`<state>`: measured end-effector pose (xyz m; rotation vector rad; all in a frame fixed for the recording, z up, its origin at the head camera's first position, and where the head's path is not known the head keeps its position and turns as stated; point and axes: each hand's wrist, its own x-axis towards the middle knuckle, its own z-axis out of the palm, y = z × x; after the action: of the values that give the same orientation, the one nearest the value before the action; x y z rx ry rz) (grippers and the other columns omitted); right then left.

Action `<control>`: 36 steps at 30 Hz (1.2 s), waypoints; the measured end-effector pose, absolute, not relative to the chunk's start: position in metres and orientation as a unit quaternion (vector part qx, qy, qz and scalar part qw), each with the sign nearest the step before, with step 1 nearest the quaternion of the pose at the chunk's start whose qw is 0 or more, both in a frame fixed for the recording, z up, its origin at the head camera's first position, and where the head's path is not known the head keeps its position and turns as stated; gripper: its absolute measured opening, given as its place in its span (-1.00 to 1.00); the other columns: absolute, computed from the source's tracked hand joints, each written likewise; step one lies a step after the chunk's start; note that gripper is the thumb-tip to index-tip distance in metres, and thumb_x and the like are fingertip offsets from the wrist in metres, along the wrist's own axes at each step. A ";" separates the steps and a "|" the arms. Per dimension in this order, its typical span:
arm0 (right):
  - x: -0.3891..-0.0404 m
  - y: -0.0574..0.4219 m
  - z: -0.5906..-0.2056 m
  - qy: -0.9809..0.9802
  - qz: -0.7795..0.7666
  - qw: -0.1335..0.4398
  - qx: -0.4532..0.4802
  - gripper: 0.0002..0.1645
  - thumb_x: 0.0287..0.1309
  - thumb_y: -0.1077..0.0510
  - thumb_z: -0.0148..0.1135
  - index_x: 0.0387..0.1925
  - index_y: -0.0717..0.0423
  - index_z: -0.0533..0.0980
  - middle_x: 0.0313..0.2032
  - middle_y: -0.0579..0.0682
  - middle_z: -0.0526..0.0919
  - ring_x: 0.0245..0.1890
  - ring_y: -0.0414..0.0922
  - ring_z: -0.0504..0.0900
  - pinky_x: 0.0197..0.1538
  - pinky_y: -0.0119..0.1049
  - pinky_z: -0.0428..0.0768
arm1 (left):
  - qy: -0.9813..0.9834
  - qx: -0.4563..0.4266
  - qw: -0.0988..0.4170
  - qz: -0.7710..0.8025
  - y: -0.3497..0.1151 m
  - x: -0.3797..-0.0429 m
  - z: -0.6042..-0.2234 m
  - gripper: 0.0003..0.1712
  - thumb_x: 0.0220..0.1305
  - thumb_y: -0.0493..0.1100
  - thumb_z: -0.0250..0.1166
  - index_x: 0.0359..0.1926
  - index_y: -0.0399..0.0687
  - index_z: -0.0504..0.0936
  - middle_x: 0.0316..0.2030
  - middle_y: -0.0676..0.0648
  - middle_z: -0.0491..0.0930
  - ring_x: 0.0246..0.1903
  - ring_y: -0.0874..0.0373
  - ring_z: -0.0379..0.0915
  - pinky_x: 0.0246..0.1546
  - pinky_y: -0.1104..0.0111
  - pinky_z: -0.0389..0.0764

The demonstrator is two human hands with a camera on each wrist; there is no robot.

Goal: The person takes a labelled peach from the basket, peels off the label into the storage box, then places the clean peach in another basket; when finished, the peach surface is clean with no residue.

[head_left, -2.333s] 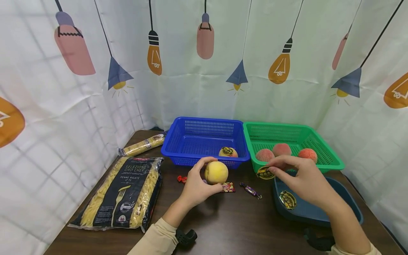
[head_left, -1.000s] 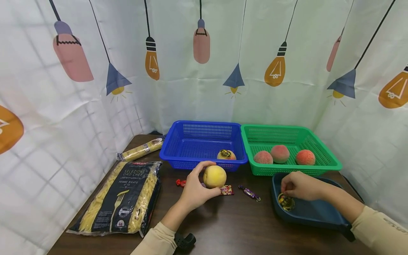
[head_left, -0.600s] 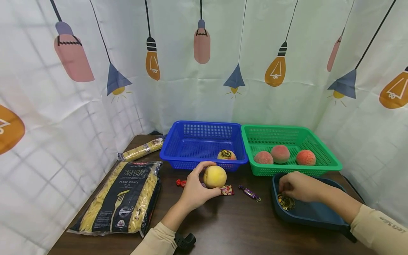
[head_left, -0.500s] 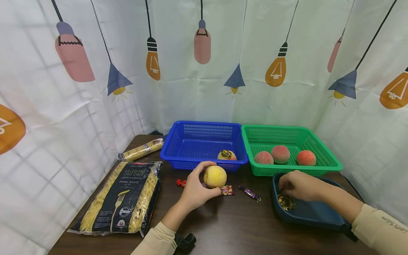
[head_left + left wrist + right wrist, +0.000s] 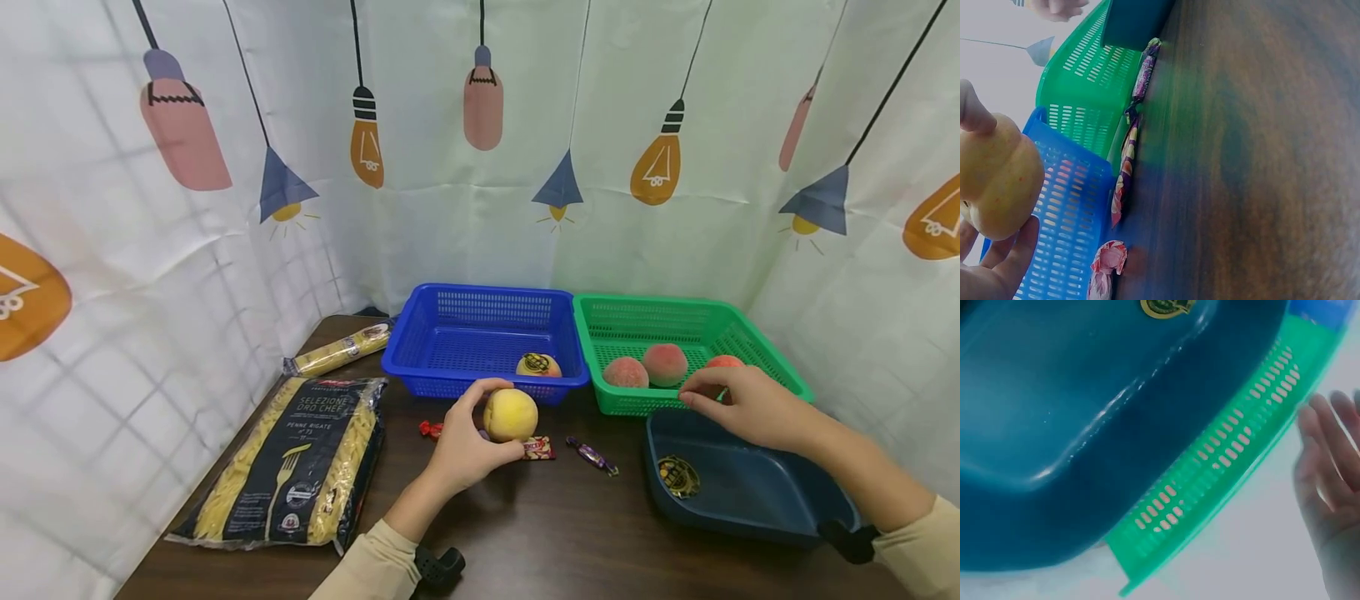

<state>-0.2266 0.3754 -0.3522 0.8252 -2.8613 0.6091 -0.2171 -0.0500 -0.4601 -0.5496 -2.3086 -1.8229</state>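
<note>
My left hand (image 5: 467, 446) grips a yellow peach (image 5: 511, 415) between thumb and fingers, just in front of the blue basket. In the left wrist view the same peach (image 5: 1000, 181) shows its crease and pinkish dots. My right hand (image 5: 750, 407) is over the far edge of the dark blue tub (image 5: 765, 483), fingers loosely bent and holding nothing. Inside that tub, at its left end, lies a black-and-gold label (image 5: 678, 477). The right wrist view shows the right hand (image 5: 1335, 469) with relaxed fingers beside the green basket's rim.
The blue basket (image 5: 480, 382) holds a peach (image 5: 538, 365) with a black-and-gold label on it. Pinkish peaches (image 5: 665, 364) sit in the green basket (image 5: 772, 392). Wrapped candies (image 5: 592, 456) lie on the table, with a penne bag (image 5: 292, 458) and a pasta packet (image 5: 345, 348) at left.
My right hand carried a black-and-gold label from near the green basket down into the dark blue tub, let go of it, and has risen away. The left hand keeps holding the peach.
</note>
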 end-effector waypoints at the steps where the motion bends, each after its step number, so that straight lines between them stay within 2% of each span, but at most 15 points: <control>1: -0.227 0.379 -0.352 -0.941 0.205 0.075 0.259 -0.89 0.49 0.08 0.46 -0.07 -0.25 0.78 -0.23 -0.30 0.76 -0.23 -0.45 0.63 -0.22 -0.37 0.67 | -0.769 -0.183 0.075 -0.608 -0.050 -0.217 -0.460 -0.07 -0.04 -0.37 0.67 0.42 0.01 0.60 0.11 -0.06 0.64 -0.01 0.03 0.63 -0.14 0.12 0.82; 3: -0.230 0.388 -0.352 -0.942 0.217 0.111 0.231 -0.88 0.48 0.09 0.47 -0.07 -0.25 0.79 -0.20 -0.25 0.79 -0.22 -0.45 0.62 -0.20 -0.38 0.65 | -0.769 -0.183 0.076 -0.608 -0.049 -0.217 -0.460 -0.07 -0.04 -0.37 0.67 0.41 0.02 0.60 0.11 -0.06 0.65 -0.01 0.03 0.63 -0.13 0.13 0.82; 5: -0.235 0.400 -0.353 -0.942 0.228 0.132 0.206 -0.86 0.48 0.08 0.47 -0.02 -0.23 0.78 -0.11 -0.16 0.81 -0.12 -0.45 0.59 -0.14 -0.40 0.61 | -0.769 -0.183 0.076 -0.607 -0.049 -0.217 -0.460 -0.07 -0.05 -0.38 0.68 0.41 0.03 0.60 0.12 -0.05 0.65 -0.01 0.03 0.63 -0.11 0.15 0.81; 6: -0.239 0.406 -0.355 -0.942 0.235 0.140 0.196 -0.85 0.49 0.08 0.47 0.01 -0.20 0.77 -0.04 -0.09 0.81 -0.04 -0.39 0.58 -0.09 -0.35 0.58 | -0.770 -0.183 0.076 -0.607 -0.049 -0.217 -0.461 -0.07 -0.05 -0.37 0.67 0.41 0.03 0.60 0.12 -0.04 0.65 -0.01 0.03 0.63 -0.10 0.17 0.80; 9: -0.250 0.425 -0.360 -0.939 0.254 0.152 0.176 -0.72 0.48 0.09 0.46 0.14 0.03 0.72 0.22 0.20 0.68 0.30 -0.01 0.51 0.23 0.04 0.54 | -0.771 -0.183 0.076 -0.606 -0.050 -0.217 -0.461 -0.07 -0.04 -0.37 0.67 0.41 0.04 0.60 0.13 -0.02 0.66 0.01 0.04 0.63 -0.07 0.22 0.78; 12: -0.258 0.444 -0.364 -0.946 0.266 0.125 0.138 -0.46 0.51 0.02 0.41 0.32 0.25 0.58 0.45 0.48 0.40 0.46 0.46 0.26 0.26 0.51 0.35 | -0.772 -0.183 0.076 -0.605 -0.050 -0.217 -0.461 -0.07 -0.04 -0.37 0.67 0.41 0.04 0.59 0.13 -0.01 0.66 0.02 0.04 0.63 -0.05 0.23 0.77; 14: -0.261 0.455 -0.365 -0.954 0.269 0.087 0.099 -0.23 0.54 -0.09 0.37 0.49 0.32 0.42 0.56 0.59 0.16 0.52 0.61 0.11 0.26 0.65 0.28 | -0.771 -0.184 0.076 -0.606 -0.050 -0.217 -0.460 -0.08 -0.04 -0.37 0.68 0.41 0.03 0.59 0.13 -0.01 0.66 0.01 0.04 0.63 -0.04 0.22 0.77; 17: -0.262 0.470 -0.365 -0.959 0.278 0.016 0.048 0.09 0.58 -0.25 0.26 0.70 0.36 0.07 0.64 0.68 -0.18 0.53 0.70 -0.02 0.25 0.71 0.29 | -0.770 -0.186 0.074 -0.605 -0.048 -0.216 -0.460 -0.08 -0.03 -0.36 0.68 0.41 0.04 0.59 0.13 -0.01 0.67 0.02 0.04 0.63 -0.07 0.20 0.78; 19: -0.261 0.478 -0.366 -0.955 0.294 -0.023 0.025 0.23 0.59 -0.30 0.21 0.76 0.38 -0.15 0.65 0.69 -0.35 0.54 0.75 -0.06 0.26 0.73 0.32 | -0.769 -0.188 0.070 -0.607 -0.046 -0.215 -0.460 -0.07 -0.04 -0.36 0.67 0.42 0.05 0.59 0.14 -0.02 0.66 0.02 0.04 0.62 -0.09 0.19 0.79; 22: -0.259 0.489 -0.371 -0.946 0.319 -0.063 0.007 0.33 0.59 -0.31 0.20 0.76 0.36 -0.35 0.65 0.68 -0.47 0.55 0.79 -0.13 0.26 0.73 0.34 | -0.767 -0.191 0.062 -0.610 -0.043 -0.213 -0.460 -0.07 -0.04 -0.35 0.67 0.41 0.12 0.59 0.16 -0.01 0.65 0.05 0.04 0.61 -0.08 0.18 0.79; 26: -0.257 0.499 -0.378 -0.935 0.343 -0.087 -0.009 0.39 0.57 -0.30 0.24 0.75 0.34 -0.44 0.67 0.65 -0.45 0.58 0.77 -0.18 0.30 0.71 0.31 | -0.757 -0.199 0.048 -0.620 -0.036 -0.210 -0.460 -0.09 -0.05 -0.32 0.67 0.37 0.23 0.60 0.20 -0.01 0.63 0.06 0.04 0.62 -0.01 0.21 0.79; 33: -0.256 0.508 -0.384 -0.916 0.388 -0.096 -0.020 0.40 0.58 -0.25 0.28 0.75 0.31 -0.47 0.69 0.61 -0.42 0.59 0.75 -0.16 0.39 0.68 0.28 | -0.721 -0.240 -0.008 -0.650 -0.019 -0.204 -0.455 -0.09 -0.06 -0.34 0.63 0.40 0.04 0.59 0.29 -0.06 0.61 0.13 0.05 0.59 0.02 0.33 0.81; 36: -0.255 0.509 -0.385 -0.916 0.388 -0.103 -0.019 0.39 0.58 -0.24 0.28 0.75 0.35 -0.45 0.69 0.61 -0.42 0.61 0.74 -0.19 0.41 0.68 0.26 | -0.716 -0.253 -0.032 -0.650 -0.008 -0.203 -0.449 -0.10 -0.05 -0.32 0.63 0.39 0.07 0.60 0.28 -0.04 0.62 0.13 0.08 0.61 0.03 0.33 0.82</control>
<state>-0.2552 0.5088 -0.3848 -0.0635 -3.0817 1.3065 -0.2030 -0.0082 -0.4488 -0.8121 -2.2959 -2.0838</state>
